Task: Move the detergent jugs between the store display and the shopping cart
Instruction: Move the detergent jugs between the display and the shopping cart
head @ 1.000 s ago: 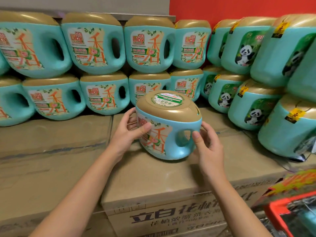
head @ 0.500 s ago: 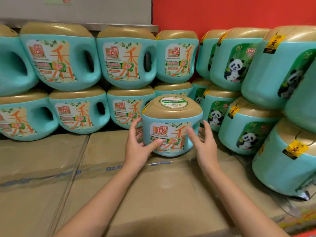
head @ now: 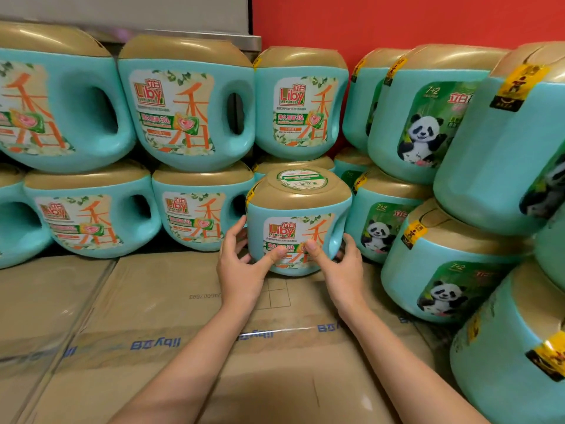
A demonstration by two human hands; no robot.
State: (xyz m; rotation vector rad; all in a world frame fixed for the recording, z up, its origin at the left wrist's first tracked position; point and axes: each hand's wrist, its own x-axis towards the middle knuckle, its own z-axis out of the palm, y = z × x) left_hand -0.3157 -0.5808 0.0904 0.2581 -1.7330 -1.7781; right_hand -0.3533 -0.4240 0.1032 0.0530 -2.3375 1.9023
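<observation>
A teal detergent jug (head: 298,209) with a gold cap and an orange "Liby" label stands upright on the cardboard boxes (head: 171,304), in the gap of the lower display row. My left hand (head: 241,267) holds its left side, thumb pressed on the label. My right hand (head: 339,264) holds its right side by the handle, thumb on the front. The shopping cart is out of view.
Two stacked rows of the same teal jugs (head: 186,108) fill the back. Panda-label jugs (head: 425,117) crowd the right side, reaching close to my right arm. A red wall (head: 397,19) rises behind them.
Both hands have pushed the jug away from me across the boxes into the lower row and turned its label to face me. The view moved closer to the display.
</observation>
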